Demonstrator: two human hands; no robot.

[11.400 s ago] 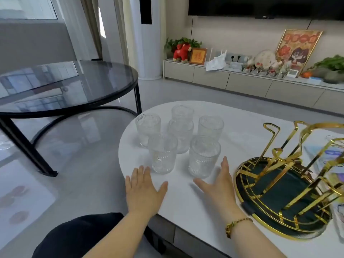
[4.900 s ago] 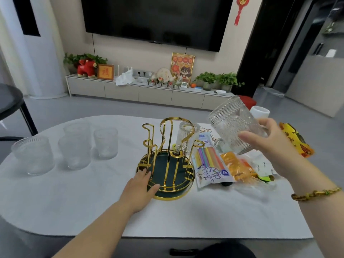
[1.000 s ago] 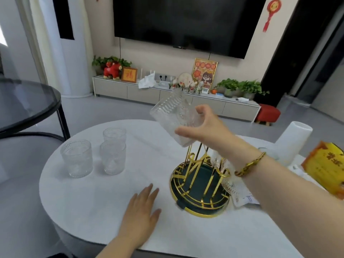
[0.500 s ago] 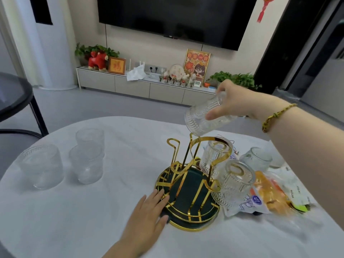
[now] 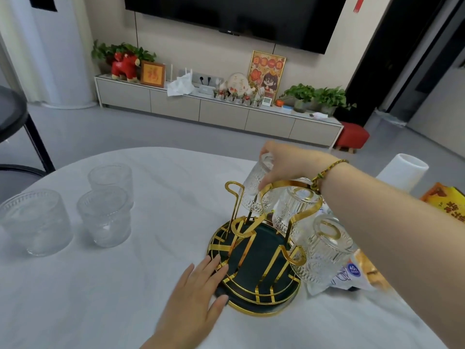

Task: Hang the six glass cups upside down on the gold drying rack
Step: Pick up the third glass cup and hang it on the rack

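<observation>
The gold drying rack [image 5: 254, 250] with its dark green base stands on the white table. My right hand [image 5: 284, 165] grips the bottom of an upside-down ribbed glass cup [image 5: 256, 190] that sits over a far prong. Two more cups hang upside down on the rack, one in the middle [image 5: 294, 210] and one on the near right [image 5: 322, 250]. My left hand [image 5: 193, 298] lies flat, fingers spread, against the rack's near-left rim. Three cups stand upright at the table's left: [image 5: 35, 220], [image 5: 104, 217], [image 5: 110, 178].
Snack packets [image 5: 352, 273] lie right of the rack, an orange box [image 5: 448, 205] and a white cylinder [image 5: 402, 172] beyond them. The white table's [image 5: 113, 298] rounded edge runs along the far side. A black round side table [image 5: 15, 117] stands at far left.
My right hand has lowered the cup from above the rack onto a far prong. My left hand stays on the rack's rim.
</observation>
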